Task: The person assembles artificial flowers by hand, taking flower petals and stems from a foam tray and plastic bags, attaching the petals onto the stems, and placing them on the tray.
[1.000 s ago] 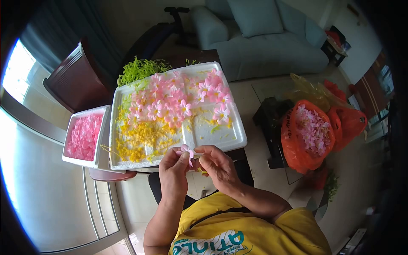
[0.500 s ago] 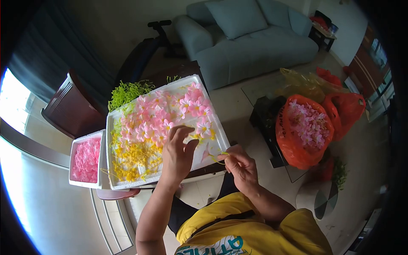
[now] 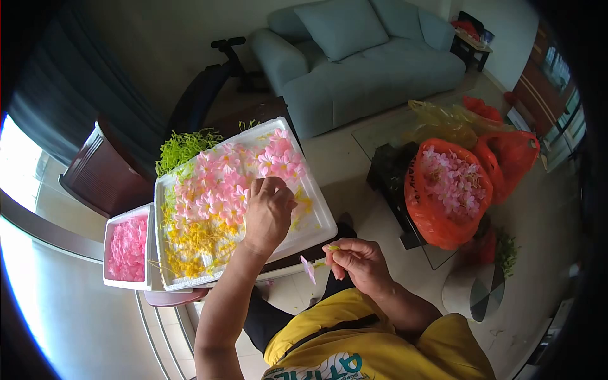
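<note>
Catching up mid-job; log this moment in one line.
left hand: over white tray, grip contents unclear | right hand: grip on pink flower | red bag: pink blossoms inside

Black capitals reading "THANK", with further lettering only partly legible, are noted on the red plastic bag [image 3: 437, 218], and green capitals, apparently "ATINL" and cut off below, on the yellow shirt [image 3: 386, 342], its smaller print illegible.
</note>
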### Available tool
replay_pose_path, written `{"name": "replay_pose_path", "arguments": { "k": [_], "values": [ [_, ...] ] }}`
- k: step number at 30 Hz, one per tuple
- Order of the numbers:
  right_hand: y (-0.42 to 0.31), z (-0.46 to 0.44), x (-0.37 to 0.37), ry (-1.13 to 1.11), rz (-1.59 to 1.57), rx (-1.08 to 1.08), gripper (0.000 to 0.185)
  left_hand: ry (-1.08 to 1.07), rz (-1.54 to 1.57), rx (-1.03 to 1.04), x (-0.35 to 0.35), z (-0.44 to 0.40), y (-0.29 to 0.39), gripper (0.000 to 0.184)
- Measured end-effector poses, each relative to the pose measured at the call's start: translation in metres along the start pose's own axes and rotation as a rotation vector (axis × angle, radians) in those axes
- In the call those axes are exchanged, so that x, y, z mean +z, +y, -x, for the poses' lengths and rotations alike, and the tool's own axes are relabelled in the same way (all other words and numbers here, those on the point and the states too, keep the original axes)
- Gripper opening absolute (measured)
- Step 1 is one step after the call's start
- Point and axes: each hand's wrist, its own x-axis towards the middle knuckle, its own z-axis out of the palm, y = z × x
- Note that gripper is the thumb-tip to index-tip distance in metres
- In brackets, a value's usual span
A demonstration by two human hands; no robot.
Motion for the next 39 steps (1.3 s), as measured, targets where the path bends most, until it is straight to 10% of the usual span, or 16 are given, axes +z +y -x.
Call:
{"name": "replay_pose_path", "arguments": {
  "k": [5, 9, 19, 39],
  "values": [
    [0.009, -0.003, 0.007, 0.011, -0.063, 0.095, 0.016, 0.083, 0.333, -0.289, -0.019, 0.022, 0.001, 0.017],
    [0.014, -0.011, 0.02, 0.023, -0.131, 0.206, 0.018, 0.12, 1.167, -0.876, -0.041, 0.039, 0.013, 0.008],
    [0.022, -0.017, 0.049, 0.021, -0.093, 0.196, 0.018, 0.196, 1.816, -0.831, -0.046, 0.085, 0.03, 0.009],
    [0.024, -0.006, 0.072, -0.032, 0.045, 0.138, 0.016, 0.144, 1.798, -0.976, -0.057, 0.101, 0.049, 0.012]
  ]
}}
